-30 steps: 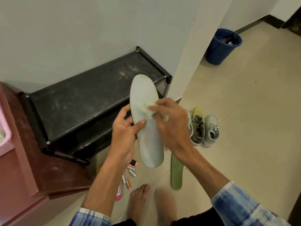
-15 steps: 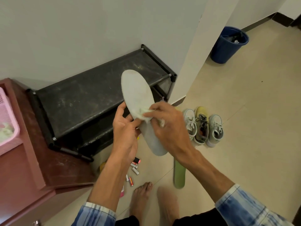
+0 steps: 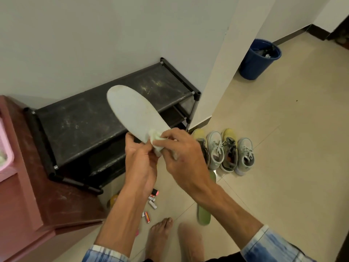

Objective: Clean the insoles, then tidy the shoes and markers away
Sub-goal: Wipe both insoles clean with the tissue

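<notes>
I hold a pale grey insole [image 3: 132,114] up in front of the shoe rack, its toe pointing up and left. My left hand [image 3: 140,159] grips its heel end from below. My right hand [image 3: 181,156] pinches a small pale cloth [image 3: 155,140] against the insole near the heel. A green insole [image 3: 204,214] lies on the floor, partly hidden by my right forearm. Two pairs of shoes [image 3: 224,150], grey-white and yellow-grey, stand in a row on the floor. Markers [image 3: 151,201] lie scattered on the floor under my left arm.
A dusty black shoe rack [image 3: 79,125] stands against the wall. A reddish-brown cabinet [image 3: 28,186] with a pink basket [image 3: 4,148] is at the left. A blue bin [image 3: 258,59] stands by the wall at the back right. My bare feet [image 3: 160,237] are below.
The insole has tilted so its toe points further left, and my right hand with the cloth has slid down toward the heel end. The view has shifted, showing more shoes.
</notes>
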